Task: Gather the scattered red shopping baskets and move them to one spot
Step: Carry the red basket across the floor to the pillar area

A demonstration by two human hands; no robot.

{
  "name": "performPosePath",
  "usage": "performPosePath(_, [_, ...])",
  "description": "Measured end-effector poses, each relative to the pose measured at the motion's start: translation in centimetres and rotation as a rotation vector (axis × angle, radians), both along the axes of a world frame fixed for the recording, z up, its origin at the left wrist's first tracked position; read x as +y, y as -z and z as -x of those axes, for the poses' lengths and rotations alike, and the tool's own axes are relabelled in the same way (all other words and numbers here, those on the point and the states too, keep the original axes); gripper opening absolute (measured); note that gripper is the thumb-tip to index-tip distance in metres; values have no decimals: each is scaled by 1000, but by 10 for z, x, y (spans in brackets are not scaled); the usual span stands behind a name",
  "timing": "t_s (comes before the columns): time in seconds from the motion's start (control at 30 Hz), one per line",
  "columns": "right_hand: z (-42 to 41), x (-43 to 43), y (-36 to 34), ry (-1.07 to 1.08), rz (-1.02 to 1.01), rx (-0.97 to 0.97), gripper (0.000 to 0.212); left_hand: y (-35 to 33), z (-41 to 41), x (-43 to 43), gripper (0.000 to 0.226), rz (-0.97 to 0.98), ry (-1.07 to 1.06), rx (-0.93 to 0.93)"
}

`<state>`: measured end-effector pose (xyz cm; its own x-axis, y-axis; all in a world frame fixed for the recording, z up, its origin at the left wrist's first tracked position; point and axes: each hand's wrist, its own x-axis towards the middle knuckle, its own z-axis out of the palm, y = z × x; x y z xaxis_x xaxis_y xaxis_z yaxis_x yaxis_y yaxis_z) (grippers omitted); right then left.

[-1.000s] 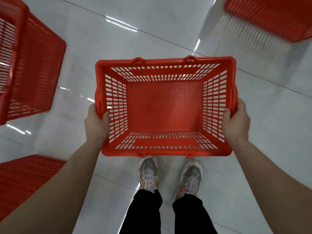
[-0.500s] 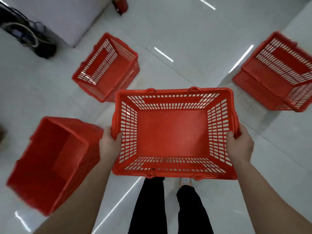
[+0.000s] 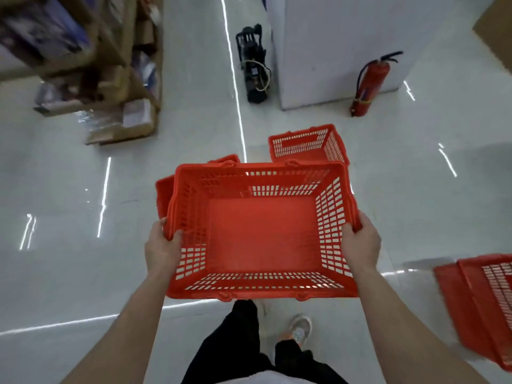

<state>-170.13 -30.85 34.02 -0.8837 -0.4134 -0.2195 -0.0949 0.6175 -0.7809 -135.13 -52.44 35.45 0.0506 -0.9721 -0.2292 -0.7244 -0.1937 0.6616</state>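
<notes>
Glossy white floor (image 3: 69, 273), left hand (image 3: 162, 250) and right hand (image 3: 360, 245) clamped on carried basket (image 3: 260, 236), floor basket (image 3: 304, 146) ahead, fire extinguisher (image 3: 370, 84) beyond

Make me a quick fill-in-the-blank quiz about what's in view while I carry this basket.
The left hand and right hand hold the carried basket, which is ___ inside. Ahead on the floor, another basket stands ___, opening up. The fire extinguisher stands beside a ___ wall.
Missing: empty; upright; white.

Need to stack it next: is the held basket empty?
Empty: the basket shows only its bare red floor and slotted walls.
</notes>
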Motion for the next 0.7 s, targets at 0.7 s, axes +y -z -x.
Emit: performPosePath(0.7, [-53,-378,55,-300,-110,-40,34,91,-103,-239,49,-186,-247,160])
